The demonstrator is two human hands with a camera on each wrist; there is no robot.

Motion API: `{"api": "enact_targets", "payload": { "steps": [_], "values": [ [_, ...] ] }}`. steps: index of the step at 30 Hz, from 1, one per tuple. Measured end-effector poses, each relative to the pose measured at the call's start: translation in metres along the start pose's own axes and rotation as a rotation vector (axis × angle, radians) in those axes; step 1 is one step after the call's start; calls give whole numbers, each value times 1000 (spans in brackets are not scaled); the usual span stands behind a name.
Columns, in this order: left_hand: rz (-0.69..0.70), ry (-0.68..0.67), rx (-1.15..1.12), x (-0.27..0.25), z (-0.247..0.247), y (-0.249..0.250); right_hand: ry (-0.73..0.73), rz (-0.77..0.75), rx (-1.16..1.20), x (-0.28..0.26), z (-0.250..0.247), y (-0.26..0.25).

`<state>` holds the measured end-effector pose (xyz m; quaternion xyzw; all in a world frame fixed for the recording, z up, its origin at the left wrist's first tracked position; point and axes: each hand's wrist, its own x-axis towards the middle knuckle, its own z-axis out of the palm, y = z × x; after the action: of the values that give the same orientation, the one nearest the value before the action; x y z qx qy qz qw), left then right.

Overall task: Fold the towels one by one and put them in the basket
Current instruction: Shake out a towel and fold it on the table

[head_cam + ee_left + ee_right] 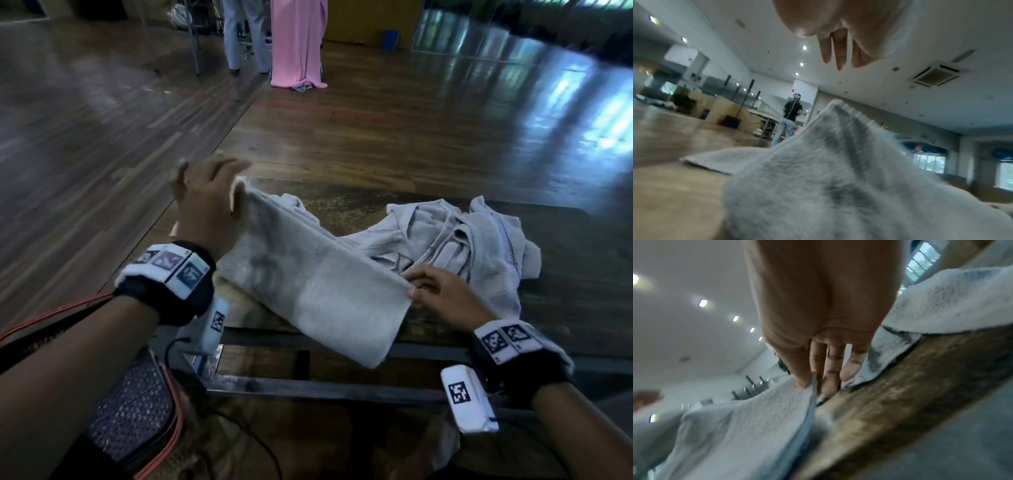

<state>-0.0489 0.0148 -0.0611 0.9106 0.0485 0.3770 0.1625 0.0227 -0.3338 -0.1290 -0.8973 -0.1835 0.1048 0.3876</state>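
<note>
A grey towel [318, 291] stretches slantwise over the wooden table [575, 260], and its near end hangs over the front edge. My right hand [435, 291] pinches the towel's [748, 426] right edge between thumb and fingers [830, 379]. My left hand [209, 195] hovers at the towel's raised far-left corner [238, 193], blurred. In the left wrist view its fingers [838, 52] are straight and apart from the towel's peak [836, 113]. A crumpled pile of more grey towels [472, 240] lies at the table's right. I see no basket clearly.
A dark mesh thing with an orange rim [137, 425] sits low at my left, below the table's metal frame [325, 390]. Cables run from my left wrist. Far back stand a person in jeans [245, 34] and a hanging pink cloth [298, 44]. Shiny wooden floor surrounds the table.
</note>
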Motion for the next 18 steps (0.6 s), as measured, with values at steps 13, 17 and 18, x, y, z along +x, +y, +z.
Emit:
{"api": "enact_targets", "payload": {
  "steps": [13, 17, 18],
  "values": [
    [788, -684, 100, -130, 64, 90, -8, 30, -134, 0, 9, 1],
    [711, -709, 103, -119, 66, 99, -6, 32, -125, 2, 7, -2],
    [704, -705, 91, -118, 65, 101, -8, 28, -127, 2, 7, -3]
  ]
}}
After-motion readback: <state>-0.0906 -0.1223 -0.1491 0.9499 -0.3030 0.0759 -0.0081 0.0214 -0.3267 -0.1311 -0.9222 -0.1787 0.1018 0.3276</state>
